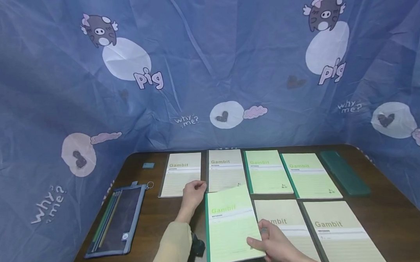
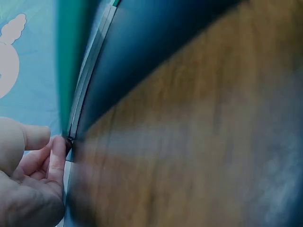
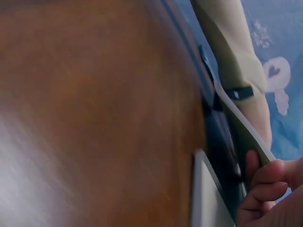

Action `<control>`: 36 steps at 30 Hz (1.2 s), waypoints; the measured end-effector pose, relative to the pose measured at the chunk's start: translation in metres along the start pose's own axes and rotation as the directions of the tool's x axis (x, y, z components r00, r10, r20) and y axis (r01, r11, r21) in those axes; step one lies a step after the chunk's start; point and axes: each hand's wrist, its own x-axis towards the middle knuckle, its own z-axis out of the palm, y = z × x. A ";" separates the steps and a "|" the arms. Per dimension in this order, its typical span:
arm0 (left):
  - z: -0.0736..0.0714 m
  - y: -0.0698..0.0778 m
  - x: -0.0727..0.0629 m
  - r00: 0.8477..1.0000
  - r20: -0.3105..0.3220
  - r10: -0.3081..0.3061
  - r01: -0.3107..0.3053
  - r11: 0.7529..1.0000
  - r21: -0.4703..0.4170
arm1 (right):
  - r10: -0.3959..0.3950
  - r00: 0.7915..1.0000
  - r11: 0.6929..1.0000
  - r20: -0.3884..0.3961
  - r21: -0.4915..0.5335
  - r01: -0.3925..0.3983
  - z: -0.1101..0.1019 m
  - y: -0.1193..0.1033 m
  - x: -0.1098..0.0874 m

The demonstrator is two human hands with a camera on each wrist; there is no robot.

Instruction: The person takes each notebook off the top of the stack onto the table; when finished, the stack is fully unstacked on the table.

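My right hand (image 1: 272,241) grips a light-green Gambit notebook (image 1: 231,224) by its lower right corner, thumb on the cover and fingers beneath. That notebook is raised and tilted over the table, its dark-green spine toward my left forearm. My left hand (image 1: 193,192) is at the gap between two cream notebooks in the back row, the left one (image 1: 183,175) and the second one (image 1: 226,169). In the left wrist view, its fingertips (image 2: 57,146) are right at the end of a notebook spine, with the thumb apart from them.
Two green notebooks (image 1: 268,171) continue the back row, followed by a dark-green pencil case (image 1: 343,174). Two cream notebooks (image 1: 341,227) lie at front right, one partly behind my right hand. A mesh zip pouch (image 1: 120,217) with pencils and a small blue block (image 1: 148,165) lie left.
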 end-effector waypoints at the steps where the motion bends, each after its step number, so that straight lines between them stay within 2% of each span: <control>1: 0.000 0.000 0.000 1.000 0.001 -0.003 0.003 1.000 -0.002 | -0.005 1.000 1.000 0.008 0.001 0.005 0.002 0.001 -0.002; 12: -0.002 0.003 -0.001 1.000 0.006 -0.007 0.007 1.000 0.000 | 0.046 0.998 0.996 0.037 0.081 -0.048 0.015 0.006 -0.018; 17: -0.002 0.001 -0.001 1.000 0.018 -0.013 0.013 1.000 0.004 | 0.068 0.997 0.998 0.029 0.017 -0.068 0.016 0.008 -0.021; 23: -0.003 0.000 0.000 1.000 0.022 -0.001 0.001 1.000 0.003 | 0.056 0.998 0.996 0.038 -0.065 -0.054 0.013 0.011 -0.023; 29: -0.003 0.001 -0.001 0.999 0.033 0.000 0.000 1.000 0.008 | 0.053 0.998 0.976 0.034 -0.211 -0.044 0.009 0.014 -0.027; 36: -0.003 0.001 0.000 0.999 0.034 0.006 -0.006 1.000 0.010 | 0.035 0.998 0.961 0.053 -0.276 -0.019 0.009 0.013 -0.027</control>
